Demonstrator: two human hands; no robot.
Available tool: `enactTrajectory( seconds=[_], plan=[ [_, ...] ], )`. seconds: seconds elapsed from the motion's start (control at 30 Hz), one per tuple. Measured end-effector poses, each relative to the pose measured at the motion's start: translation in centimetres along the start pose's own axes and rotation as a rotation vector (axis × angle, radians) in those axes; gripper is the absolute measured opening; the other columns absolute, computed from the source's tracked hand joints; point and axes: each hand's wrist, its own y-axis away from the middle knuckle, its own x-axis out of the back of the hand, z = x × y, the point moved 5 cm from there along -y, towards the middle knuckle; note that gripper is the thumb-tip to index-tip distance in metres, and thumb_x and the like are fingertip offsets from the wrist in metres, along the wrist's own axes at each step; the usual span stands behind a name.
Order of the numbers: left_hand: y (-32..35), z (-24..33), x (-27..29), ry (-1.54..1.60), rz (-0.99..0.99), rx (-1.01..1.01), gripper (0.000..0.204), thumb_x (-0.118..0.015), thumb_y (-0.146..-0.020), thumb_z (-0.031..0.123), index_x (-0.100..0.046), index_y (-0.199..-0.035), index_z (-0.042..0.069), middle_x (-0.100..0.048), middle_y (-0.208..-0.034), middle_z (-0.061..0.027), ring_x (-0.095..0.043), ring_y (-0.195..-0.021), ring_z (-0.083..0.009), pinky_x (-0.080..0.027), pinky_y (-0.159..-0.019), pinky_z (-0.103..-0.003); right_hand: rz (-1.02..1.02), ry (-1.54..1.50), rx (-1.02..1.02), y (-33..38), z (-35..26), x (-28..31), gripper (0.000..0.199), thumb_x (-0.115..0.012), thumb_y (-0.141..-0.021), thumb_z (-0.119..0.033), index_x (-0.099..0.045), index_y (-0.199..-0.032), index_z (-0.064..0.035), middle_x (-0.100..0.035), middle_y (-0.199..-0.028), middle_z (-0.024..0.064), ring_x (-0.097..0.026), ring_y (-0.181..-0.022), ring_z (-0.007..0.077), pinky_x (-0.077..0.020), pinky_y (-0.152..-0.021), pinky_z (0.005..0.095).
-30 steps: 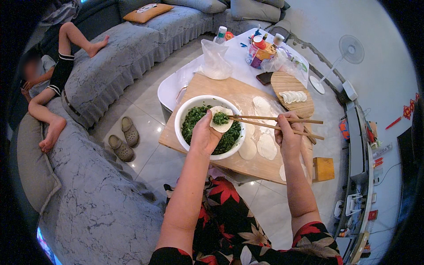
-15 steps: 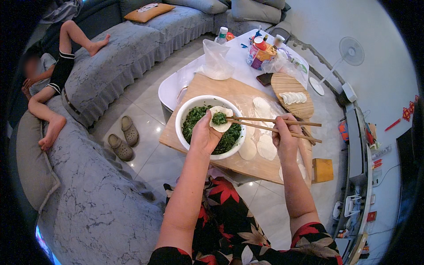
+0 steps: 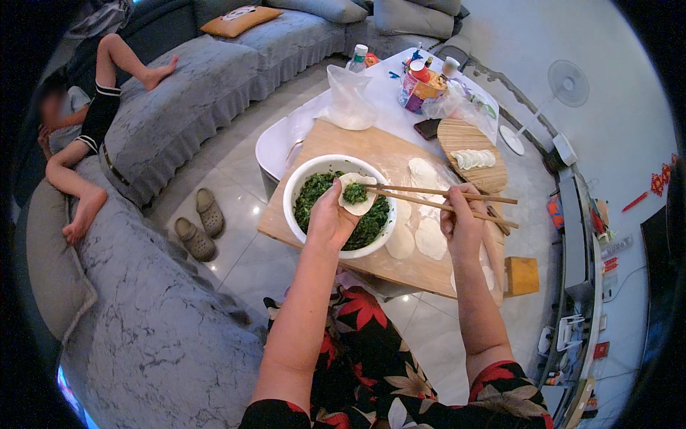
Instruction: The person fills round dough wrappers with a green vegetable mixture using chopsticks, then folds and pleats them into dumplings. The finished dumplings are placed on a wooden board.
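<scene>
Over the white bowl (image 3: 294,226) of chopped green filling (image 3: 311,196), my left hand (image 3: 331,219) holds a round dumpling wrapper (image 3: 361,207). A small mound of the filling sits in the wrapper's middle. My right hand (image 3: 463,220) grips a pair of wooden chopsticks (image 3: 421,200), whose tips touch that mound. Several flat dough wrappers (image 3: 431,238) lie on the floured wooden board (image 3: 325,139), right of the bowl. Part of a rolling pin (image 3: 492,250) shows beside my right forearm.
A round slatted tray (image 3: 464,134) with a row of folded dumplings (image 3: 474,159) stands at the far right. Behind the board are a plastic bag (image 3: 349,100), a bottle (image 3: 358,57) and a dark phone (image 3: 427,129). A person (image 3: 71,121) lies on the grey sofa (image 3: 193,79).
The chopsticks have shifted very slightly to the left at the filling, and their tips sit a little closer together. My left hand holds the wrapper in nearly the same place.
</scene>
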Motion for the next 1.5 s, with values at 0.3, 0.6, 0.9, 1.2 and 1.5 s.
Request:
enactTrajectory(
  seconds=[0.3,0.6,0.9,1.2,1.5],
  plan=[
    [0.1,0.1,0.0,-0.053,-0.041,0.003,0.039,-0.032,-0.1,0.027,-0.04,-0.126,-0.001,-0.051,-0.125,-0.0195,-0.052,-0.115,-0.0341,-0.043,-0.1,-0.046,-0.109,0.033,-0.017,0.8,0.3,-1.6,0.015,-0.058,-0.09,-0.015,-0.053,-0.079,-0.0062,-0.048,-0.054,-0.0004,-0.034,-0.036,0.0036,-0.0229,-0.031,0.0191],
    [0.6,0.2,-0.7,-0.07,-0.041,0.004,0.042,-0.032,-0.1,0.032,-0.042,-0.125,0.0,-0.052,-0.124,-0.0181,-0.052,-0.115,-0.0336,-0.043,-0.1,-0.047,-0.103,-0.075,-0.07,-0.4,1.2,-1.6,0.013,-0.058,-0.09,-0.016,-0.052,-0.081,-0.007,-0.048,-0.053,-0.0001,-0.033,-0.034,0.0045,-0.0208,-0.03,0.0185],
    [0.3,0.5,-0.6,-0.026,-0.089,-0.01,0.042,-0.03,-0.101,0.032,-0.042,-0.124,0.0,-0.052,-0.122,-0.0196,-0.051,-0.115,-0.0344,-0.043,-0.098,-0.052,-0.067,-0.183,-0.103,-1.2,2.2,-0.3,0.011,-0.056,-0.091,-0.017,-0.051,-0.086,-0.0084,-0.048,-0.053,0.0011,-0.034,-0.033,0.0061,-0.0216,-0.029,0.018],
    [0.0,1.1,0.1,-0.031,-0.06,-0.023,0.042,-0.029,-0.101,0.031,-0.042,-0.125,-0.001,-0.051,-0.123,-0.0204,-0.051,-0.115,-0.0353,-0.043,-0.099,-0.051,-0.074,-0.138,-0.161,-1.4,2.7,0.2,0.015,-0.056,-0.091,-0.018,-0.052,-0.082,-0.0067,-0.047,-0.052,0.0005,-0.034,-0.034,0.0058,-0.0213,-0.03,0.0185],
    [0.4,3.5,-0.1,-0.029,0.053,-0.274,0.038,-0.034,-0.1,0.028,-0.044,-0.121,-0.002,-0.053,-0.12,-0.017,-0.055,-0.111,-0.0316,-0.046,-0.097,-0.044,-0.058,0.218,-0.087,-2.6,5.3,0.9,0.018,-0.06,-0.087,-0.019,-0.055,-0.074,-0.0071,-0.049,-0.052,0.0013,-0.039,-0.037,0.0057,-0.0263,-0.034,0.0205]
  ],
)
